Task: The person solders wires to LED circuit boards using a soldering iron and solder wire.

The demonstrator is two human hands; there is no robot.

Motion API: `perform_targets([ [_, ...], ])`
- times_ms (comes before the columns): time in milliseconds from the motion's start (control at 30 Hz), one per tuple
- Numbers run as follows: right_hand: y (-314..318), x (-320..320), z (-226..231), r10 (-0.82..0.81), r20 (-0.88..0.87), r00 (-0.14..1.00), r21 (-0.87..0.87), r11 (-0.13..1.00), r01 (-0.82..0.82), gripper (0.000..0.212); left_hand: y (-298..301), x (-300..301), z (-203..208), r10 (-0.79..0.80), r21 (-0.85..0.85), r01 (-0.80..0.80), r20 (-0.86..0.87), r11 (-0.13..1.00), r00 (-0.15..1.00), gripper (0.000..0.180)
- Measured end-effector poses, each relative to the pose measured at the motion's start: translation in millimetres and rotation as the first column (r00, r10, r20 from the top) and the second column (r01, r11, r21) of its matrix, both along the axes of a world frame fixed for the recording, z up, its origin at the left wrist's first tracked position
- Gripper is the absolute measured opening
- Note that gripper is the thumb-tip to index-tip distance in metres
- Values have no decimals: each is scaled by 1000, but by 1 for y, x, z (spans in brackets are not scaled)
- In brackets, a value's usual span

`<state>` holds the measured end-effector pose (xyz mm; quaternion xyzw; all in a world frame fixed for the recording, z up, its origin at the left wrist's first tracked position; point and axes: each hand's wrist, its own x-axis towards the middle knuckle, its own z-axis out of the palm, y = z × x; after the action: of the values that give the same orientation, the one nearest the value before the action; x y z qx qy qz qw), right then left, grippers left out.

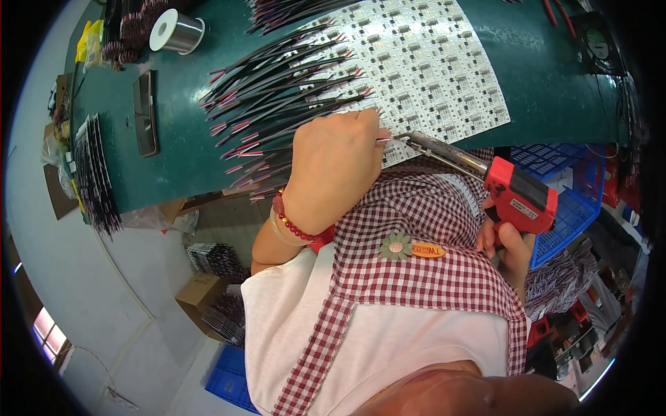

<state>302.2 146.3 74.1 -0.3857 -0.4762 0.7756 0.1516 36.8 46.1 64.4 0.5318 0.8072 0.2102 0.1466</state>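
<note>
A large white panel of small circuit boards (444, 76) lies on the green table, reaching its near edge. Rows of black-sleeved wires (277, 90) with red and white ends spread leftward from the panel's left part. My left hand (336, 163) is closed over the panel's near edge, its fingertips pinching a thin wire (383, 139); most of its fingers are hidden under the hand. My right hand (510, 243) grips a red and black soldering gun (524, 197) by its handle. The gun's metal tip points left and meets the board right beside the pinched wire.
A solder wire spool (182, 35) and a dark phone-like slab (146, 113) sit on the table's left side. Wire bundles (96, 173) hang over its left edge. A black device (598, 45) stands at the far right, with a blue crate (579, 187) below.
</note>
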Motion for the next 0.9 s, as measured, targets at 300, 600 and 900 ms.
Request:
perform_targets([
  [300, -5, 1, 2, -66, -19, 998, 92, 993, 68, 53, -2, 0, -1, -3, 3, 3, -7, 1000, 1000, 24],
  [600, 2, 0, 1, -6, 11, 1000, 34, 999, 6, 49, 1, -1, -1, -1, -10, 0, -10, 1000, 1000, 24],
  [900, 0, 2, -1, 32, 51, 998, 74, 997, -36, 48, 2, 0, -2, -2, -15, 2, -2, 1000, 1000, 24],
])
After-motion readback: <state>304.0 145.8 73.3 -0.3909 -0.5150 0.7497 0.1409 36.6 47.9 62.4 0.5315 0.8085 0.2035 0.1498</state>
